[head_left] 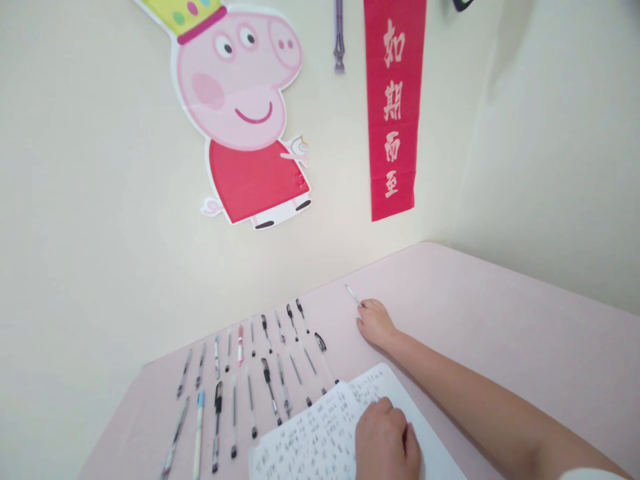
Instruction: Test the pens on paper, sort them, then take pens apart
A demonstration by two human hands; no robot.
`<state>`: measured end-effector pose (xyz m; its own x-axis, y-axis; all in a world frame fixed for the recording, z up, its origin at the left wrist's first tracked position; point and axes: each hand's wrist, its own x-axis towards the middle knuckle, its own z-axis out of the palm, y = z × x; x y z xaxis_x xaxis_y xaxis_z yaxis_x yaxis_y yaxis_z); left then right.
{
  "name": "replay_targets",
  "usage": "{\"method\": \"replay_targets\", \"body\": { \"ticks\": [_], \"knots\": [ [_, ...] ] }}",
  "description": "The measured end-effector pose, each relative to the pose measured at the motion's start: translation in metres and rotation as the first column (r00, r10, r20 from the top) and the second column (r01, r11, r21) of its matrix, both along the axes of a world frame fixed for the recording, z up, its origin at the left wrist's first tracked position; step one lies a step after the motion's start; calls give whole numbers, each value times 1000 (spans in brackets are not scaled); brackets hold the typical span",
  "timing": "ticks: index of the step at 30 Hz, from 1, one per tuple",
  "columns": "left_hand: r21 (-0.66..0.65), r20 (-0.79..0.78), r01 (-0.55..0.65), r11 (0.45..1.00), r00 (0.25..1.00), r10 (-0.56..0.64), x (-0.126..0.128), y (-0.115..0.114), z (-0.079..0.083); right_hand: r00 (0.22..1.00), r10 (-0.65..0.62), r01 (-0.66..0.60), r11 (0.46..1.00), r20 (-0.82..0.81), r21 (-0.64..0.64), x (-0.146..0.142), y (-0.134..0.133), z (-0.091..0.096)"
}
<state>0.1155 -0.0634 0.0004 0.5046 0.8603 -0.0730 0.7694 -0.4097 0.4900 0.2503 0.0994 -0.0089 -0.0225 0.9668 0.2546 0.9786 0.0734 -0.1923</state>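
Far out over the pink table, my right hand [376, 323] is closed on the near end of a slim, pale pen [352, 294], whose other end points toward the wall. My left hand [387, 440] rests, fingers curled, on sheets of handwritten paper [310, 433]; nothing shows in it. Two rows of pens lie left of my hands. Among them are a black-capped pen [320, 342] near the sheets, a red-and-white pen [241, 345] in the back row and a light-blue-topped pen [199, 427] in the front row.
The pink tabletop [480, 313] meets the wall at the back and right. On the wall are a cartoon pig cutout [255, 173], a red banner [393, 133] with white characters and a purple strap-like item [339, 40].
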Motion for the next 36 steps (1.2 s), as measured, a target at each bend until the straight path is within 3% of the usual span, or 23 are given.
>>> {"method": "replay_targets", "body": {
  "ticks": [7,12,20,29,36],
  "knots": [
    [-13,-5,-2,1000,1000,2,1,-1,0,991,111,-112,994,-70,-14,-65,2,6],
    [-37,19,12,999,1000,-11,1,0,1,984,152,-158,986,-90,-61,-88,17,6],
    [-44,85,20,999,996,-16,0,0,1,981,178,-183,981,-78,-65,-94,31,5],
    [-16,32,2,1000,999,-2,0,0,0,964,252,-258,964,-87,-62,-90,29,5],
    [3,29,4,1000,1000,-4,0,-1,1,965,231,-238,970,-127,-49,-83,17,12]
  ]
}}
